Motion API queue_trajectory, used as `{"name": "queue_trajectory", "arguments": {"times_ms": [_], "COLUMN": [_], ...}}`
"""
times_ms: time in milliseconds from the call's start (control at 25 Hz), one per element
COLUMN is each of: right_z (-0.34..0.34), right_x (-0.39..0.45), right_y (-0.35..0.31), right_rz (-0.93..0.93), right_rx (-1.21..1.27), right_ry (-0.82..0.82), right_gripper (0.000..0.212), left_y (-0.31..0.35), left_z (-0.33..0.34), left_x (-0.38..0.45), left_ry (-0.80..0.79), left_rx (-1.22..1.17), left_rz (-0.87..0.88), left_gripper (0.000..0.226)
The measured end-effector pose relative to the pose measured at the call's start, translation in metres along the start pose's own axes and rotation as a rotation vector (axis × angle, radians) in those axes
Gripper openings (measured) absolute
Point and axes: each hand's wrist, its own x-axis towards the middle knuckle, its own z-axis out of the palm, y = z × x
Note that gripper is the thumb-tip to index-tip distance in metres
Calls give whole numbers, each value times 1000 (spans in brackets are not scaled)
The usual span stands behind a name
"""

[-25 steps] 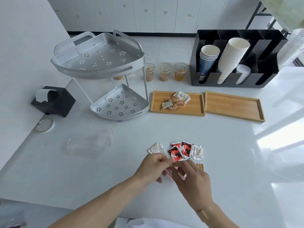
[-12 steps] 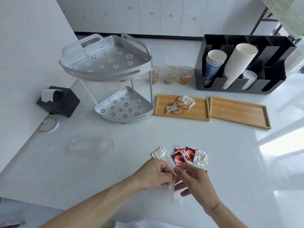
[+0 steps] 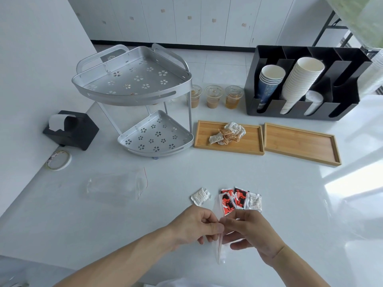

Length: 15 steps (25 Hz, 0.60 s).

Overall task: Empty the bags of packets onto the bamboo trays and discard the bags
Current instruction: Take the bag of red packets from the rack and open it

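A clear bag (image 3: pixel 218 243) is pinched at its top edge between the left hand (image 3: pixel 195 223) and the right hand (image 3: pixel 251 229), each grip narrow on the film, just above the surface (image 3: pixel 290 204). The red and white packets (image 3: pixel 238 198) lie loose just beyond the hands, not on a tray. The left bamboo tray (image 3: pixel 248 149) carries brown packets; the right bamboo tray (image 3: pixel 300 143) is bare. The mouth is best pulled apart evenly, so the thin film is not torn.
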Motion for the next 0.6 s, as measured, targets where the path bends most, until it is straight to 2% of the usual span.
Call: {"name": "queue_trajectory", "arguments": {"times_ms": [240,480,600], "right_z": [-4,0,4], "right_x": [-1,1,1], "right_y": [-2,-5,-2], "right_rz": [-50,-128,-268], "right_rx": [-89,-323,-510], "right_ry": [-9,-23,71], "right_gripper": [13,19,19], "left_y": [4,13,15], "left_z": [-2,-1,0], "left_x": [1,0,2], "left_ry": [18,95,142], "left_rx": [56,234,515], "left_rz": [7,44,79], "left_gripper": [11,10,12]}}
